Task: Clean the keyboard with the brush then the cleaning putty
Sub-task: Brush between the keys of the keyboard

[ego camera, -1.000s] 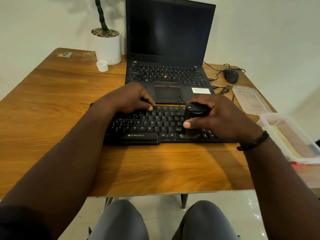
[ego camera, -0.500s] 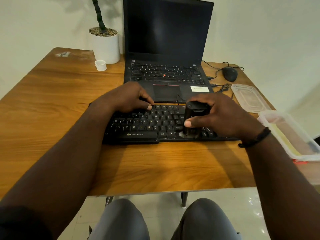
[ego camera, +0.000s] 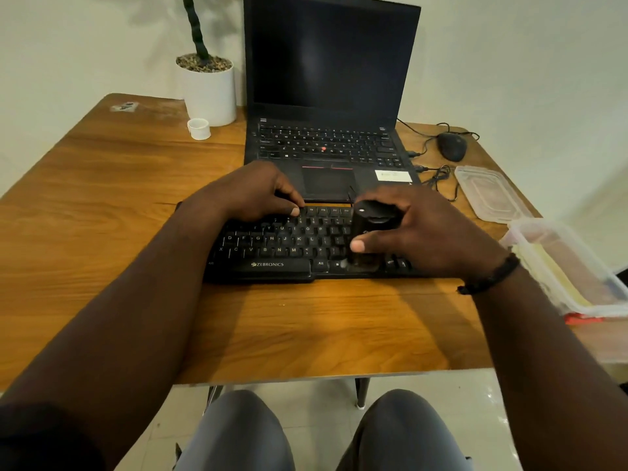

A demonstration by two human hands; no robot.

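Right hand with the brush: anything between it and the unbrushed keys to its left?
Nothing visible. The right hand grips the black cylindrical brush upright on the black external keyboard; the left hand rests on the keyboard's far-left rows, apart from the brush.

Glossy wood table [ego camera: 102, 215]; matt plastic keyboard [ego camera: 272, 246] (black).

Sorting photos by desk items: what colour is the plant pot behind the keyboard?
White: the plant pot shows plainly in the head view, beside the laptop.
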